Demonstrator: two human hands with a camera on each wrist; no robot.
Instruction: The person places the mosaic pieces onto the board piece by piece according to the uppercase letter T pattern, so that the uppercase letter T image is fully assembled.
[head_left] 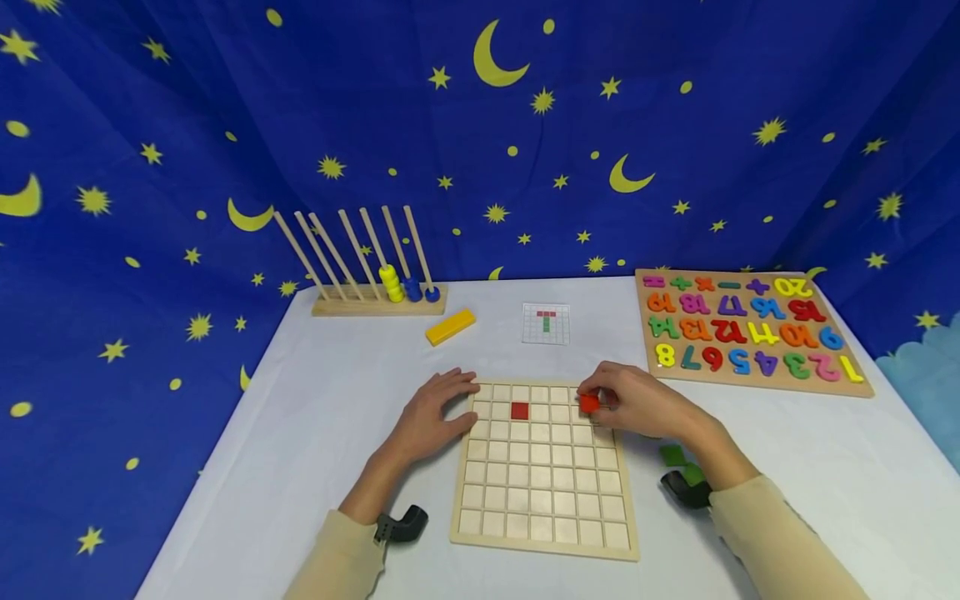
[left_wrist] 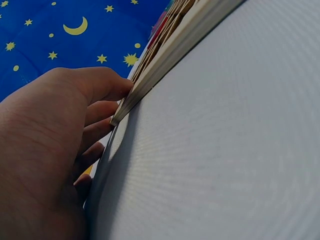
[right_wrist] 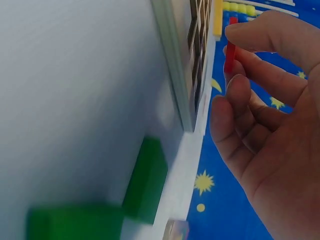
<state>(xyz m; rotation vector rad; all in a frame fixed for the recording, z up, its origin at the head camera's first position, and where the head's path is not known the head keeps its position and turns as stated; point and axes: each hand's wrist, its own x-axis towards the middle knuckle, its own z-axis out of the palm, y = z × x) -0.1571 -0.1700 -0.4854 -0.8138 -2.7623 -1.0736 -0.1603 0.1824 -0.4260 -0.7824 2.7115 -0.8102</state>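
A light wooden grid board [head_left: 543,550] lies on the table with one red square tile [head_left: 520,411] in its second row. My left hand [head_left: 431,417] rests at the board's upper left corner, thumb and fingertips touching its edge. In the left wrist view, that hand's thumb [left_wrist: 107,85] meets the board's rim. Over the upper right of the grid, my right hand [head_left: 637,400] pinches another red square tile [head_left: 589,403] between thumb and fingers. The right wrist view shows this tile edge-on, held above the board. Green tiles [head_left: 673,455] lie beside the board, partly hidden by the right wrist.
A card with a T pattern [head_left: 546,323] lies behind the board. Farther back left are a yellow block [head_left: 450,327] and a peg abacus [head_left: 378,307] with yellow and blue beads. A colourful number board [head_left: 750,333] sits at the back right. A starry blue curtain [head_left: 420,125] hangs behind.
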